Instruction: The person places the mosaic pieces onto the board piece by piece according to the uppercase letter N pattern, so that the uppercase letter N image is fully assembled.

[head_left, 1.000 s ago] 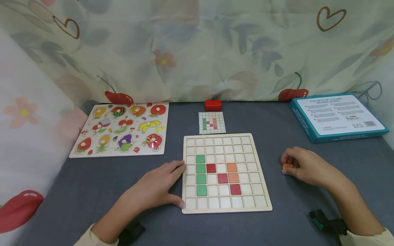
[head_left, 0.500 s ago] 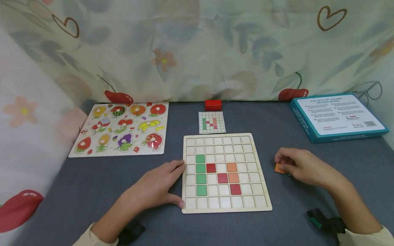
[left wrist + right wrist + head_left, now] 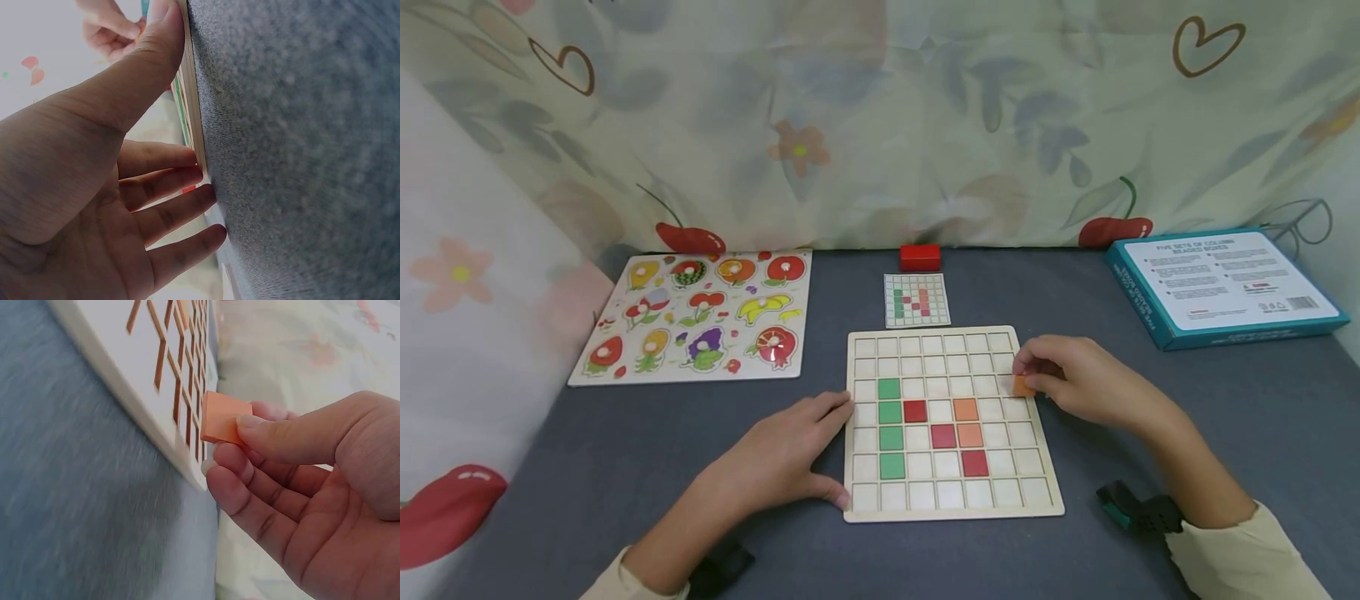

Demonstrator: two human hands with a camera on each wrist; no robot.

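A pale wooden grid board (image 3: 925, 498) lies at the middle of the dark table. Four-sided tiles sit in its cells: a column of several green tiles (image 3: 891, 437), three red ones (image 3: 943, 436) on a diagonal, and two orange ones (image 3: 969, 435). My right hand (image 3: 1086, 379) pinches an orange square tile (image 3: 224, 417) between thumb and fingers, over the board's right edge. My left hand (image 3: 782, 457) rests against the board's left edge, its thumb (image 3: 164, 37) and fingertips touching the rim with the fingers fairly straight.
Behind the board lies a small pattern card (image 3: 917, 300), with a red block (image 3: 920, 257) beyond it. A fruit puzzle board (image 3: 692, 321) is at the left; a teal box (image 3: 1232, 283) stands back right. A patterned curtain (image 3: 880, 125) closes off the rear.
My right hand has carried the orange tile leftward and slightly away from me, from the bare table to over the board's right edge. The left hand and the board stay still.
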